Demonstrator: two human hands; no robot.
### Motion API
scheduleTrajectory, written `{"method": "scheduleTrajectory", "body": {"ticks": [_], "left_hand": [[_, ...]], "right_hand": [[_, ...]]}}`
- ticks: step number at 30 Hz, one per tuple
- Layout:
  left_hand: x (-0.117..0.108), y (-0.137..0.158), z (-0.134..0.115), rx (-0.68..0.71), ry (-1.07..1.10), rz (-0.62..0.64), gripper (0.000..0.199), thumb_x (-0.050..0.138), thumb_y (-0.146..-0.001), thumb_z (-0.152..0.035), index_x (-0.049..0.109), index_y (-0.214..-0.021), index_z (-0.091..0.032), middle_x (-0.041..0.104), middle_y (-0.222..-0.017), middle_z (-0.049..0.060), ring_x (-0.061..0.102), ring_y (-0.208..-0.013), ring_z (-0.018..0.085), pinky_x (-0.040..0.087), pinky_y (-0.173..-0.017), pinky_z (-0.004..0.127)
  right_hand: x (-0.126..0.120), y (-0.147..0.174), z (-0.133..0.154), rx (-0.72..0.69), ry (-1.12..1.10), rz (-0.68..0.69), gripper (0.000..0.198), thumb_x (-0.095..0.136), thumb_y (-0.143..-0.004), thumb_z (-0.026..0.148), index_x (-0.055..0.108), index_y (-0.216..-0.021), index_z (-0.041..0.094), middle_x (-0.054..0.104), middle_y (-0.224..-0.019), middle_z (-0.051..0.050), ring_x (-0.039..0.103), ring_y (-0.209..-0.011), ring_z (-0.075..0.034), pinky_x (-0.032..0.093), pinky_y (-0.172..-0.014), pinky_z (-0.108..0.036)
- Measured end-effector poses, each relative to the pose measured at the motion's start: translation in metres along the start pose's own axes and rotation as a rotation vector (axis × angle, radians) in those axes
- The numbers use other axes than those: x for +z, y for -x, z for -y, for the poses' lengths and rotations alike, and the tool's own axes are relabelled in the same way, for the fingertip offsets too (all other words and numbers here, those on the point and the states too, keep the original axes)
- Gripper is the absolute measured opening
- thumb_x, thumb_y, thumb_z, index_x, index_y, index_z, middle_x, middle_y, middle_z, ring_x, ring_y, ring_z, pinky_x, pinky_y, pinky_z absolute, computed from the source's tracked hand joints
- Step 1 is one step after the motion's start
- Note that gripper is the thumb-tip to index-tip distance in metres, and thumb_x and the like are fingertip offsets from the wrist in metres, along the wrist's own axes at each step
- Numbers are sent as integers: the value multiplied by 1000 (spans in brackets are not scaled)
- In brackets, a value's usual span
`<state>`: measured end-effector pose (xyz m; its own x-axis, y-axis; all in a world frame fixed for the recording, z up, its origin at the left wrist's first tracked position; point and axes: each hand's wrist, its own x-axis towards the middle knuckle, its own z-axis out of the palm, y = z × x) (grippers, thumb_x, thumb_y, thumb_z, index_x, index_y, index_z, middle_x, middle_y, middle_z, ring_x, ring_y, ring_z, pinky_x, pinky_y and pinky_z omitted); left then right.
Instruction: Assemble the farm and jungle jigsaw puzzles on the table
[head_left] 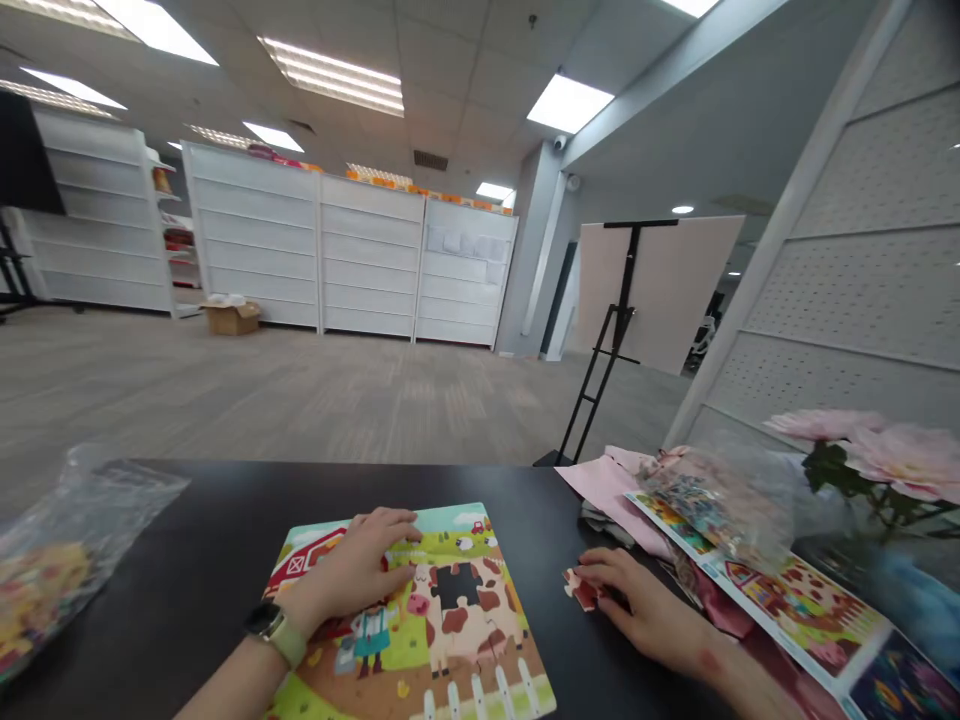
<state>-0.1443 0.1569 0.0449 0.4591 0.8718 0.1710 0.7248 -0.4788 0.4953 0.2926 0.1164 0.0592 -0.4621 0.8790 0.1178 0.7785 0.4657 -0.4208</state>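
A farm-scene jigsaw puzzle (405, 640) lies flat on the dark table, with a barn, a figure and a brown-spotted cow. In the cow's back, a dark gap (456, 585) shows where pieces are out. My left hand (367, 560), with a watch at the wrist, rests on the puzzle's upper left, fingers stretched out and holding nothing; it covers part of the barn. To the right of the board, my right hand (619, 590) has its fingers on a small brown-and-cream puzzle piece (577, 588), at or just above the tabletop.
On the left lies a clear plastic bag (67, 560) with colourful pieces inside. Picture sheets (802, 610), pink cloth (615, 490) and another bag of pieces (720, 500) crowd the right, beside pink flowers (892, 455). Beyond the table stands a black easel (615, 320).
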Motion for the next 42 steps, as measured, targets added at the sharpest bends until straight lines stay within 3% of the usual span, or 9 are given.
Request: {"method": "scheduleTrajectory", "body": {"ticks": [4, 7, 10, 16, 22, 32, 42], "left_hand": [[1, 0, 0, -1, 14, -19, 36, 67, -85, -32, 69, -121, -30, 60, -142, 9, 52, -133, 35, 35, -113, 56], [0, 1, -1, 6, 20, -27, 36, 68, -83, -31, 70, -119, -31, 61, -141, 8, 51, -133, 35, 35, -113, 56], [0, 1, -2, 6, 18, -33, 36, 69, -82, -30, 69, -118, -32, 61, -141, 7, 52, -132, 34, 35, -113, 56], [-1, 1, -6, -4, 5, -35, 36, 69, -83, -30, 69, -119, -29, 61, -141, 8, 52, -132, 33, 37, -111, 53], [-2, 0, -7, -8, 14, -26, 38, 71, -81, -27, 70, -119, -31, 61, -141, 6, 52, -132, 32, 37, -111, 51], [2, 1, -9, 8, -5, -1, 35, 65, -84, -25, 69, -119, -28, 60, -140, 8, 52, -132, 32, 34, -113, 55], [5, 2, -14, 66, 50, 1, 34, 68, -84, -25, 70, -118, -29, 58, -140, 8, 52, -130, 31, 39, -112, 49]], "right_hand": [[-2, -10, 17, -5, 30, -7, 25, 58, -90, 22, 71, -111, 25, 68, -112, -9, 65, -107, -27, 53, -98, -44], [4, -22, 35, -10, 28, -87, 25, 61, -87, 22, 70, -110, 24, 67, -109, -9, 65, -104, -27, 53, -96, -44], [14, -43, 66, -104, -26, -132, 22, 63, -85, 20, 71, -105, 24, 66, -108, -8, 64, -103, -25, 53, -95, -40], [44, -93, 121, -304, -135, -53, 21, 66, -80, 13, 75, -96, 22, 65, -109, -6, 63, -102, -21, 52, -89, -33], [68, -97, 115, -340, -141, 20, 18, 65, -85, 17, 75, -98, 23, 66, -111, -5, 62, -105, -21, 47, -96, -37], [70, -97, 104, -326, -216, 14, 21, 68, -82, 15, 78, -99, 22, 65, -112, -5, 61, -104, -20, 47, -96, -33], [62, -98, 109, -365, -180, 5, 25, 62, -84, 10, 79, -97, 23, 67, -110, -6, 62, -104, -21, 48, -93, -34]]}}
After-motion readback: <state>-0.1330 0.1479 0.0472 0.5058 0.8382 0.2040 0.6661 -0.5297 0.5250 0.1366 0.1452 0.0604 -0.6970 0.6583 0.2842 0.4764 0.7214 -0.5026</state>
